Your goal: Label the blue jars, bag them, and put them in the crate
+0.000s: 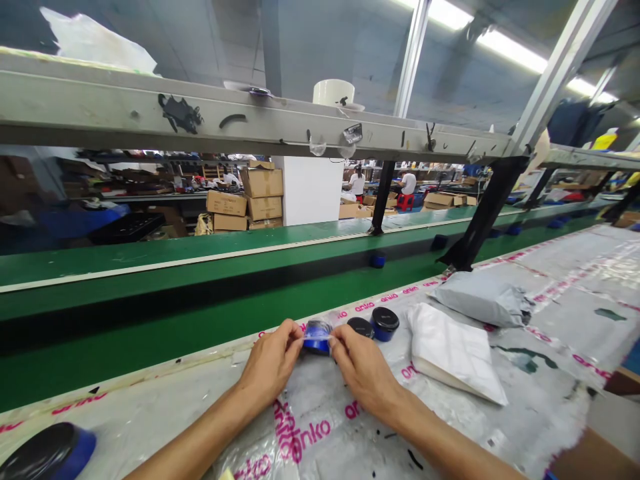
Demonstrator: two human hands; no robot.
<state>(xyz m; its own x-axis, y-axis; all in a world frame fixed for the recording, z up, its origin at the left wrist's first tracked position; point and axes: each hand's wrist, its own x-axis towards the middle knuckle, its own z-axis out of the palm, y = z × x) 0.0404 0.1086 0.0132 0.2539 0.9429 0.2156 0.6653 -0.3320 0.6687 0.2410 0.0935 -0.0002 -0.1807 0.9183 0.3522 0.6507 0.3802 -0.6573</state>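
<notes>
My left hand (276, 355) and my right hand (361, 360) pinch the two sides of a strip of clear plastic film (316, 339). It stretches between my fingertips across a round blue jar (317, 345) on the covered table. Whether the film wraps the whole jar or only lies against it, I cannot tell. Just right of my right hand, a black-lidded jar (361, 327) is partly hidden behind my fingers. Beside it stands another blue jar with a black lid (385, 324). A further black-topped blue jar (50, 450) sits at the lower left, cut off by the frame.
A stack of white sheets or bags (455, 350) and a grey plastic parcel (483, 299) lie to the right. Beyond the table edge, a green conveyor belt (200, 333) carries several blue jars. A grey overhead shelf (250, 127) and a dark post (483, 213) stand above it.
</notes>
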